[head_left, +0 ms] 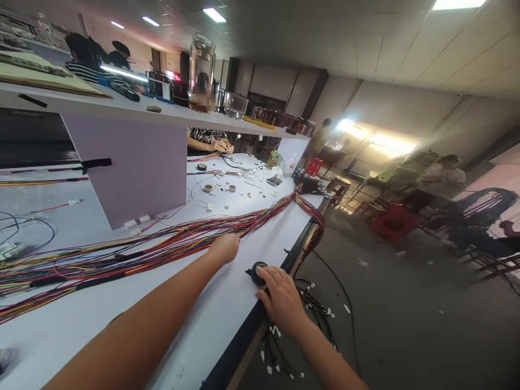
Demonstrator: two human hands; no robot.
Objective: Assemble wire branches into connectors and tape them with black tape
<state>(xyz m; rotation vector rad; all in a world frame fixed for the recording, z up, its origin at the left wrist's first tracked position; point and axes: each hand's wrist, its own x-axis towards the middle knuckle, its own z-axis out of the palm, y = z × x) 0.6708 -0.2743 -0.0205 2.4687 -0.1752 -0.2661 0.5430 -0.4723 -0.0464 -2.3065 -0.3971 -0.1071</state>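
Observation:
My left hand (225, 248) is closed at the front edge of a long bundle of thin coloured wires (170, 244), holding some of the strands. The bundle runs across the white table, mostly red, yellow and black, with black-taped stretches. My right hand (281, 297) is at the table's front edge, its fingertips on a roll of black tape (258, 273) and its thumb close below. A short loose end of tape sticks out to the roll's left. The fingertips of my left hand are partly hidden.
A shelf (134, 111) on a panel (138, 168) stands over the table, bearing a glass jar (202, 73). Connectors and tape rolls (208, 188) lie behind the bundle. Across the table are another person's hands (221, 146). Wires with white plugs (320, 309) hang below the edge.

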